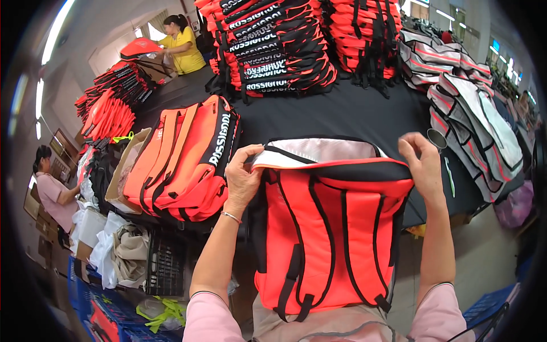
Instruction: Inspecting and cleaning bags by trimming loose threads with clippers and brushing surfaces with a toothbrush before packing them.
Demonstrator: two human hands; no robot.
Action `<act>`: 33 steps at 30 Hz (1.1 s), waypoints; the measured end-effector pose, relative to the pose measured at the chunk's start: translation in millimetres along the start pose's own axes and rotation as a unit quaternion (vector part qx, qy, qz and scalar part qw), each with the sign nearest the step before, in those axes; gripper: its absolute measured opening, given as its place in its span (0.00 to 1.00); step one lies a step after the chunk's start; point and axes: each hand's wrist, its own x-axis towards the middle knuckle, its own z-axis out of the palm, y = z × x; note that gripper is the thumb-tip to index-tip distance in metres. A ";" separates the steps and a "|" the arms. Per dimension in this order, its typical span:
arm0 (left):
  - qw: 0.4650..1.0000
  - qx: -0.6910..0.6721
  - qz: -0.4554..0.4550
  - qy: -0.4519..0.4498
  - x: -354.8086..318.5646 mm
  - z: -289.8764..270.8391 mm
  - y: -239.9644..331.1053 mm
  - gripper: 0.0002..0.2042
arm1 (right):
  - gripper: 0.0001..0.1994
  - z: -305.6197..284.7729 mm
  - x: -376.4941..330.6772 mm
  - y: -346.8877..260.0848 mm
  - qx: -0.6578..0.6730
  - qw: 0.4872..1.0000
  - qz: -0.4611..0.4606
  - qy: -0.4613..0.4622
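Note:
A bright red-orange backpack (325,239) with black trim hangs upright before me, its two padded shoulder straps facing me. Its top gapes, showing a pale inner lining (336,150). My left hand (245,174) is closed on the white-edged rim at the upper left corner. At the upper right corner my right hand (424,165) has curled fingers, the thumb side against the backpack's edge; exactly what the fingertips pinch is hard to see. The lower end of the backpack rests against my lap.
A black-covered table (359,111) lies ahead. On it are a stack of red and black bags (273,51), finished backpacks (188,154) at left, and white-grey bag pieces (478,131) with scissors (437,138) at right. A black crate (165,262) stands lower left. Two people work at left.

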 end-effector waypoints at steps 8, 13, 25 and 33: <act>0.980 0.108 0.168 0.010 5.0 13.7 77.1 0.22 | 0.18 126.0 -23.7 -143.1 -0.361 0.858 -0.360 -0.060; 0.994 0.072 0.087 -0.016 -12.4 -1.0 59.2 0.19 | 0.14 128.6 -27.7 -128.4 -0.312 0.852 -0.415 -0.073; 0.922 -0.206 -0.049 -0.324 -14.8 -18.3 113.9 0.06 | 0.08 52.1 -31.5 -133.6 0.023 0.930 -0.243 -0.275; 0.704 -0.372 -0.215 -0.565 -35.2 -13.8 107.9 0.12 | 0.10 28.3 -49.6 -135.6 0.308 0.756 0.107 -0.568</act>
